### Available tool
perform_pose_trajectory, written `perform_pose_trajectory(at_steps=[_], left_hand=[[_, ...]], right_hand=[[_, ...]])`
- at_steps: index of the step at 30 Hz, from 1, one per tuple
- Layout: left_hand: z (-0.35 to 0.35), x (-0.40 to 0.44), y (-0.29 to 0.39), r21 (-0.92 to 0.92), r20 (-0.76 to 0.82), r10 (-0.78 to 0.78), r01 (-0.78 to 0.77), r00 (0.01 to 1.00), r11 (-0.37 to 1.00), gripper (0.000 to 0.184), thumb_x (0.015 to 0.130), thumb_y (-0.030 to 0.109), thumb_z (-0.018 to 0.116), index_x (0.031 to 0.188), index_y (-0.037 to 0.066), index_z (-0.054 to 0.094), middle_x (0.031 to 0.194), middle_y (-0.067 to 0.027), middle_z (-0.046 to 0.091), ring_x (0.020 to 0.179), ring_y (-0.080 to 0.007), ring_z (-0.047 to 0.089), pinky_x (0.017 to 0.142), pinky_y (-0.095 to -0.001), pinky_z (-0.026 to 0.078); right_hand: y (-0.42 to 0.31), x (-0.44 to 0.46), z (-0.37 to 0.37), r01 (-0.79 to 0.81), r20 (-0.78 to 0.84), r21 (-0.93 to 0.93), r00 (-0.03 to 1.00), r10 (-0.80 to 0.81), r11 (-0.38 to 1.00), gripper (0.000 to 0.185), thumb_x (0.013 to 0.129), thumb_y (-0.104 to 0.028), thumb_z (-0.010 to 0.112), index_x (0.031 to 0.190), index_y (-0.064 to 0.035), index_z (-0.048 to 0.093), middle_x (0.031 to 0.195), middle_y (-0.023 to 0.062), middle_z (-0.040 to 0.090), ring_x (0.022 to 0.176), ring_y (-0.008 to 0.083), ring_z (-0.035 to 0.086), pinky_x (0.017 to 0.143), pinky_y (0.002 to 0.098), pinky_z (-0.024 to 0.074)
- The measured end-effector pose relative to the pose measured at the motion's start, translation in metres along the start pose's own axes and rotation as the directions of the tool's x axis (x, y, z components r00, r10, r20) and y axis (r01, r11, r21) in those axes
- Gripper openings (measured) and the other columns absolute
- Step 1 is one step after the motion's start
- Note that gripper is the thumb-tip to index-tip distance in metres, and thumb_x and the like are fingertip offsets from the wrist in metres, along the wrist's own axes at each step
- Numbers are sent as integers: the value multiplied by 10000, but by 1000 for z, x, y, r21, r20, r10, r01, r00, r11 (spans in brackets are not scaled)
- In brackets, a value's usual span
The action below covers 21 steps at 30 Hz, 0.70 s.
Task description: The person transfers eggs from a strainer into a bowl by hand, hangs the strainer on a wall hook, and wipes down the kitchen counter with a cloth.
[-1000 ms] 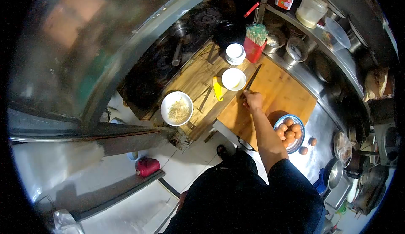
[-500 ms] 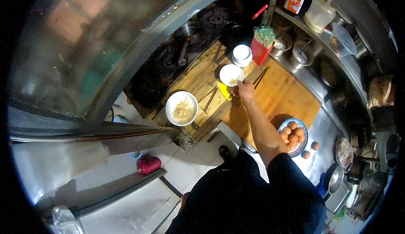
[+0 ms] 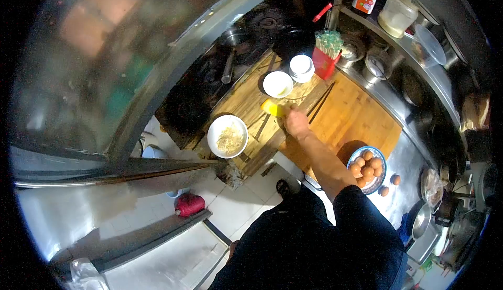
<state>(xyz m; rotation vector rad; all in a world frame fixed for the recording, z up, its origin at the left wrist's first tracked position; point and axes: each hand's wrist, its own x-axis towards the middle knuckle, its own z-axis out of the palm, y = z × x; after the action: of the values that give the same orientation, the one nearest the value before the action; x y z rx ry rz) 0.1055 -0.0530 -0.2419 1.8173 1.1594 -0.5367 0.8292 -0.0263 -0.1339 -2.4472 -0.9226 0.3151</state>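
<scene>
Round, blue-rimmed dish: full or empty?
Well filled: brown eggs are heaped in the dish; two more lie on the metal counter beside it.

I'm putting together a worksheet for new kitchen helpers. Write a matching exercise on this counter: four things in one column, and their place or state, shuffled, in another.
Things
1. Red holder
2. Blue-rimmed dish
3. Yellow object
4. Largest white bowl

Place or state
A. At the fingers of the right hand
B. Contains pale shreds
C. Filled with green-topped sticks
D. Piled with brown eggs

Right pairs: 1-C, 2-D, 3-A, 4-B
</scene>
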Motion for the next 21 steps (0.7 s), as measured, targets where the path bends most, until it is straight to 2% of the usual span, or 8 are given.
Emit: perform_pose_trajectory(at_steps=[1, 5, 8, 14, 16, 18, 20, 21], left_hand=[[-3, 3, 1, 2, 5, 4, -4, 1000, 1000, 380, 1023, 316, 604, 1293, 86, 741, 1236, -215, 758, 1173, -433, 697, 1019, -517, 552], [-35, 37, 14, 93, 107, 52, -62, 993, 994, 381, 1022, 310, 606, 1300, 86, 738, 1240, -218, 756, 1176, -434, 695, 1023, -519, 550], [-75, 62, 31, 188, 211, 56, -96, 976, 977, 381, 1022, 306, 608, 1306, 87, 736, 1242, -220, 755, 1179, -434, 694, 1027, -521, 549], [-115, 105, 87, 308, 325, 59, -164, 944, 937, 382, 1021, 298, 611, 1317, 88, 731, 1247, -224, 751, 1184, -435, 691, 1033, -526, 546], [-121, 117, 98, 343, 355, 67, -197, 933, 919, 383, 1020, 295, 613, 1320, 88, 730, 1249, -225, 750, 1186, -435, 690, 1035, -527, 545], [-118, 125, 108, 394, 404, 90, -262, 910, 881, 384, 1020, 293, 614, 1324, 89, 728, 1251, -227, 749, 1188, -435, 689, 1037, -528, 544], [-112, 133, 118, 450, 444, 117, -334, 888, 828, 384, 1020, 290, 615, 1327, 89, 727, 1252, -228, 748, 1189, -435, 689, 1039, -530, 543], [-103, 139, 128, 487, 466, 143, -388, 873, 782, 385, 1019, 289, 616, 1329, 89, 726, 1253, -229, 748, 1190, -435, 688, 1041, -530, 542]], right_hand=[[-16, -6, -22, -15, 70, 9, 997, 15, 1000, 394, 1016, -193, 607, 1401, -201, 690, 1457, 193, 604, 1112, 440, 714, 978, 512, 586], [-18, 27, -4, 5, 122, -150, 992, 14, 989, 417, 993, -193, 634, 1399, -107, 670, 1481, 220, 575, 1072, 421, 736, 933, 517, 608], [-50, -5, -70, -24, 30, 58, 999, 22, 998, 473, 958, -115, 660, 1429, -81, 635, 1501, 264, 540, 1046, 417, 739, 893, 533, 624], [-37, -170, -74, 139, -38, 271, 990, -134, 952, 356, 900, -30, 686, 1256, -38, 711, 1113, 234, 733, 944, 431, 720, 826, 542, 579], [-38, -212, -89, -58, 170, 316, 986, 4, 947, 241, 909, -39, 700, 1146, -33, 746, 1124, 227, 745, 998, 435, 721, 862, 507, 575], [20, -333, -57, -202, 127, 464, 979, 161, 862, 173, 966, -100, 705, 1122, -41, 754, 1103, 222, 767, 1027, 410, 734, 890, 483, 583], [41, -399, -76, -455, 142, 368, 890, 434, 811, 241, 1037, -196, 698, 1196, -23, 753, 1102, 155, 804, 911, 297, 764, 800, 418, 604], [59, -425, -90, -569, 164, 622, 766, 621, 538, 255, 1045, -194, 679, 1213, -13, 744, 1076, 142, 803, 836, 263, 752, 731, 381, 601]])
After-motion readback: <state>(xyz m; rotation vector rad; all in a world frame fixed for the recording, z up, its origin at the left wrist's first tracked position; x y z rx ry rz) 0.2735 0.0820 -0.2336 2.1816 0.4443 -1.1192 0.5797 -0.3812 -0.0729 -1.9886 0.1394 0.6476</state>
